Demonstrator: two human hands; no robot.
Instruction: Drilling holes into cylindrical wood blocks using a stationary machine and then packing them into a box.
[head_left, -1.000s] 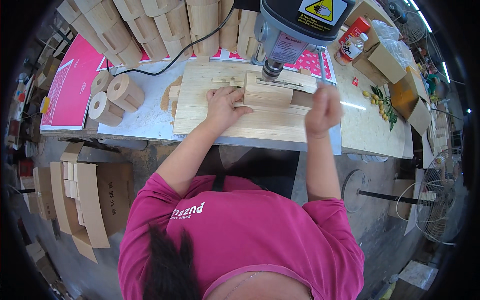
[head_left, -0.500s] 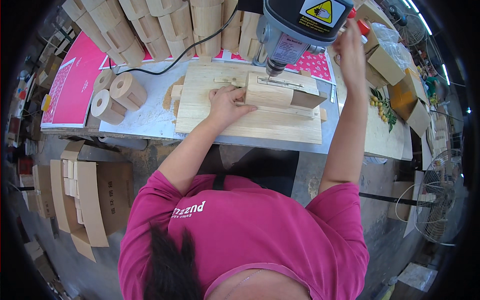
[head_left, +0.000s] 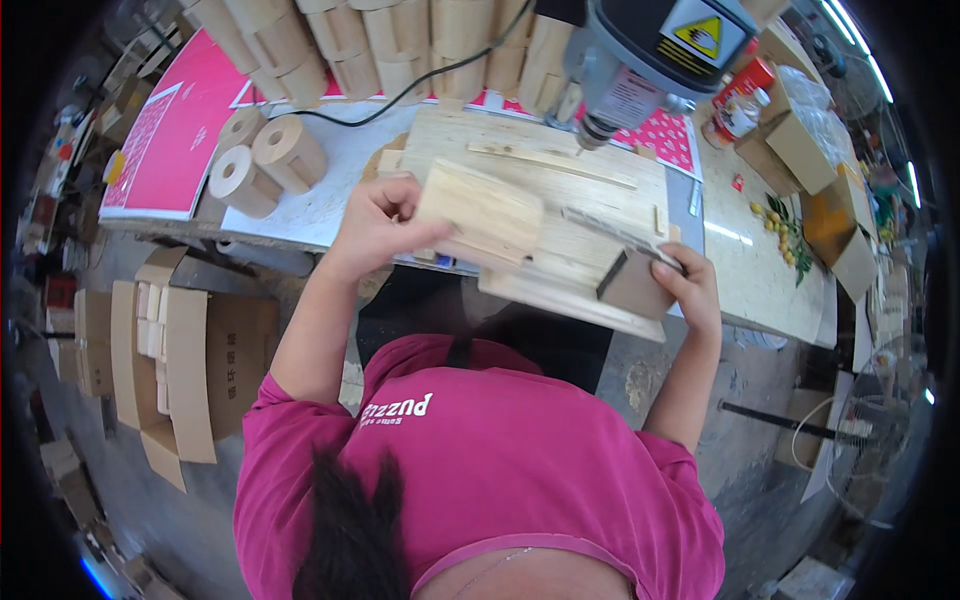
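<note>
Fingers of L hand [head_left: 375, 225] closed on pale wood block [head_left: 485, 212], over board [head_left: 480, 130]; R hand [head_left: 694, 288] grips brown plate [head_left: 638, 286], block apart from it. Drill [head_left: 612, 110] beyond. Step, prob.: off-drill handling, both pcs.; next move needs steady hold.

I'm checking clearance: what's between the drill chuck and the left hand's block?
Head view: a thin wooden strip on the board shows between the drill chuck and the block.

I am keeping a narrow gap between the wooden block [head_left: 480, 212] in my left hand [head_left: 383, 228] and the brown plate [head_left: 640, 286] in my right hand [head_left: 694, 288]. The drill head [head_left: 672, 50] is overhanging the board's [head_left: 610, 188] far edge; stacked cylinders [head_left: 395, 55] are barring the rear. Bench surface [head_left: 738, 262] is offering passage rightward.
</note>
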